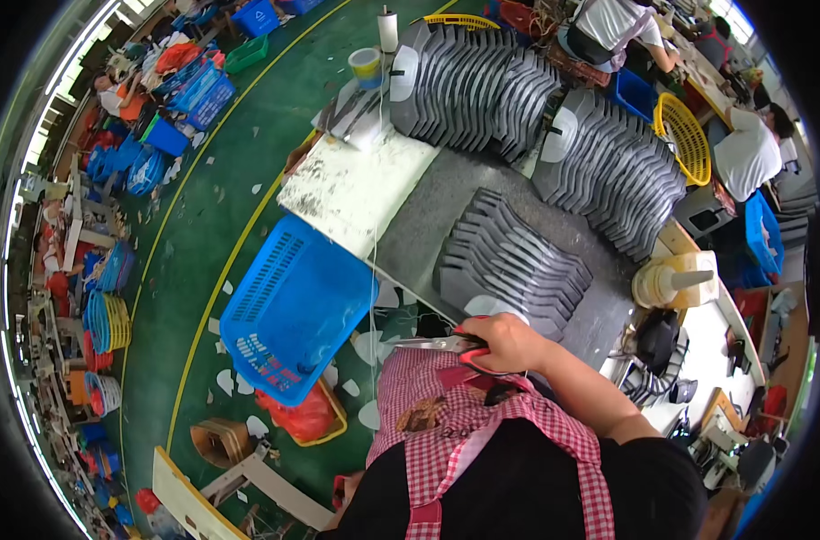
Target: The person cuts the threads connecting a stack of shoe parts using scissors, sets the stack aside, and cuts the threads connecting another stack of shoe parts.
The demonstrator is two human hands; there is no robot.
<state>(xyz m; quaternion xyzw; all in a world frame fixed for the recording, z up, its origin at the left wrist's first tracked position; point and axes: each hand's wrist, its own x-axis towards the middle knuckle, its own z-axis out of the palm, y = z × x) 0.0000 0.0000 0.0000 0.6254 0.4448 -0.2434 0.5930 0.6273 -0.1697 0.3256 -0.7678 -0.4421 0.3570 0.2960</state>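
My right hand [502,344] is closed round the handles of a pair of scissors [432,343], held in front of my checked apron [419,382]. Their metal blades point left, with the tips close to a thin pale thread that hangs down past the table's near edge. Just beyond this hand, a row of overlapping dark grey curved pieces [513,256] lies on the grey table covering [419,216]. At the bottom edge a bit of skin beside my left sleeve shows, but my left hand itself is out of sight.
Longer rows of grey pieces [468,85] fill the table's far side. A blue basket [288,310] stands at the left. A yellowish plastic container [666,279] is at the right. White scraps litter the green floor [216,315]. Co-workers [747,153] sit at the far right.
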